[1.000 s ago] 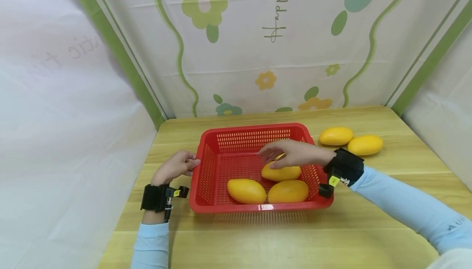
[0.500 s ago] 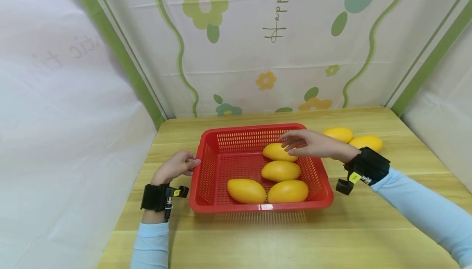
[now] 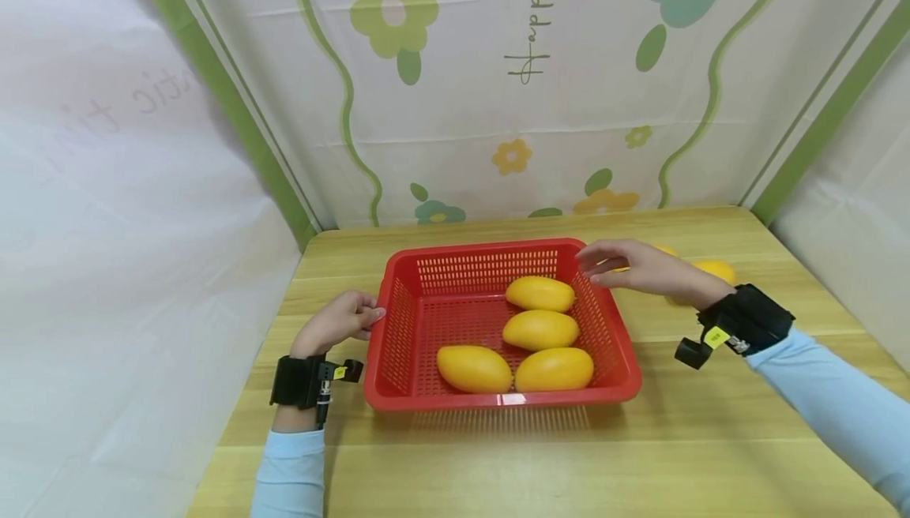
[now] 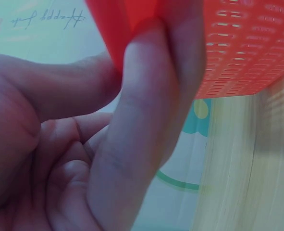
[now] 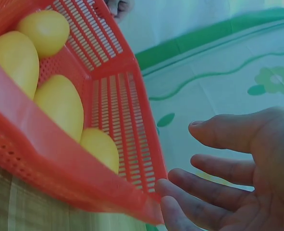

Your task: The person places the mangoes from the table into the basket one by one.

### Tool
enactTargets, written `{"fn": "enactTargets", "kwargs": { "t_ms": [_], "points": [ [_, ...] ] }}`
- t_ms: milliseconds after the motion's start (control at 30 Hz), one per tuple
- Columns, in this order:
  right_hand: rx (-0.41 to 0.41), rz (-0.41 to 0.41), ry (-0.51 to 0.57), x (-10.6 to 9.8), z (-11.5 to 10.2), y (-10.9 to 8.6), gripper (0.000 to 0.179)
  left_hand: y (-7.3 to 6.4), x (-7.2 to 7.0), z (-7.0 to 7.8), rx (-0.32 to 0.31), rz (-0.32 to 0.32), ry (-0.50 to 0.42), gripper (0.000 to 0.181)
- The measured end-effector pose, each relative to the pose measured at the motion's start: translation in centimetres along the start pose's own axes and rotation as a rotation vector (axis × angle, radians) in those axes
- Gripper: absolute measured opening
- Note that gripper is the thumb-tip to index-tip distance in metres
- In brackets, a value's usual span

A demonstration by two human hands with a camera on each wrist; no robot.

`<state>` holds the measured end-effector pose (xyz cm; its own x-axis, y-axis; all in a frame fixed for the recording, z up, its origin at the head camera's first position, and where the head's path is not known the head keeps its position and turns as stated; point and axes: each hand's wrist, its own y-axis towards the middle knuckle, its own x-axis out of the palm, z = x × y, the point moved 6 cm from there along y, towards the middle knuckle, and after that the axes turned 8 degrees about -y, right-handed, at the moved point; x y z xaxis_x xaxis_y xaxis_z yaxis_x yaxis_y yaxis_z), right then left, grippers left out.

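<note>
A red plastic basket (image 3: 502, 400) holds several yellow mangoes, among them one at the back (image 3: 540, 294) and one at the front left (image 3: 474, 369). My left hand (image 3: 343, 322) pinches the basket's left rim; in the left wrist view thumb and index finger (image 4: 144, 96) close on the red edge. Over the basket's back right corner hovers my right hand (image 3: 636, 267), its fingers spread and relaxed with nothing in them, as the right wrist view also shows. Behind that hand, two more mangoes lie on the table, a nearer one (image 3: 716, 270) and one mostly hidden.
The basket stands on a light wood table (image 3: 498, 471). A white curtain with printed flowers (image 3: 455, 91) rises behind the table's far edge, and white sheets with green borders flank both sides.
My right hand has moved right, from above the mangoes inside the basket to its back right corner, uncovering the back mango. The left hand and basket stay put.
</note>
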<state>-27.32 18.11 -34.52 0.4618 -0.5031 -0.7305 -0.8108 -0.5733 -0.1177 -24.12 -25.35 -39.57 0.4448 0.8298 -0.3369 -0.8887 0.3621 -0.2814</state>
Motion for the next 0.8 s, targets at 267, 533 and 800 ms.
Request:
{"fn": "enactTargets", "kwargs": {
  "t_ms": [267, 533, 800],
  "points": [
    [-0.008, 0.051, -0.024, -1.3, 1.7, -0.2, 0.046, 0.0, -0.1, -0.2, 0.003, 0.006, 0.007, 0.025],
    [0.081, 0.099, -0.147, -3.0, 4.5, -0.2, 0.047, 0.0, 0.0, 0.0, 0.012, -0.007, 0.001, 0.026],
    [0.133, 0.081, -0.120, -3.7, 6.8, -0.1, 0.046, 0.0, 0.1, -0.2, 0.009, -0.007, -0.016, 0.025]
  ]
}}
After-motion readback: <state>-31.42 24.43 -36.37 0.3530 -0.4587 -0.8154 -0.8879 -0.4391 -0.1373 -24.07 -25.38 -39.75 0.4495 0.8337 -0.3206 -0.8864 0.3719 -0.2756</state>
